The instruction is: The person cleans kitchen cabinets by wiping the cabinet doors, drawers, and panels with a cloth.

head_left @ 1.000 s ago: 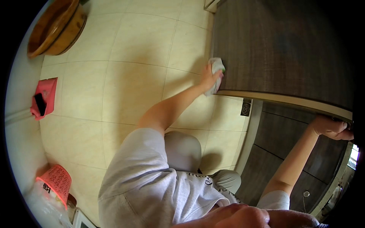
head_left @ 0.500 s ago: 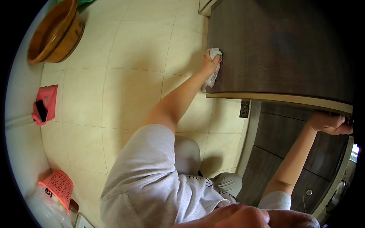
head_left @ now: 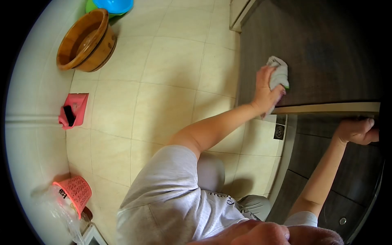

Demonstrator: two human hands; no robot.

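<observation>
A pale, folded cloth (head_left: 279, 74) with a bit of green at its edge is pressed against a dark wood-grain panel (head_left: 318, 53). My left hand (head_left: 266, 92) is closed round this cloth, near the panel's lower left corner. Over at the right, my right hand (head_left: 356, 131) is closed just below the panel's light edge strip (head_left: 326, 108), its fingers curled. What it grips is hidden. Below the strip are dark cabinet fronts (head_left: 310, 147), one with a round metal knob (head_left: 342, 221).
A wooden tub (head_left: 98, 51) stands by the left wall, with a blue basin (head_left: 114, 5) behind it. Lower down are a pink dustpan (head_left: 79, 108), a red perforated basket (head_left: 78, 192) and a clear plastic bag (head_left: 67, 216). A floor drain (head_left: 279, 132) lies beside the cabinet base.
My left hand and the cloth have moved right, from the panel's left edge onto its face. The view has shifted, so the floor objects appear farther right. My right hand stays by the strip.
</observation>
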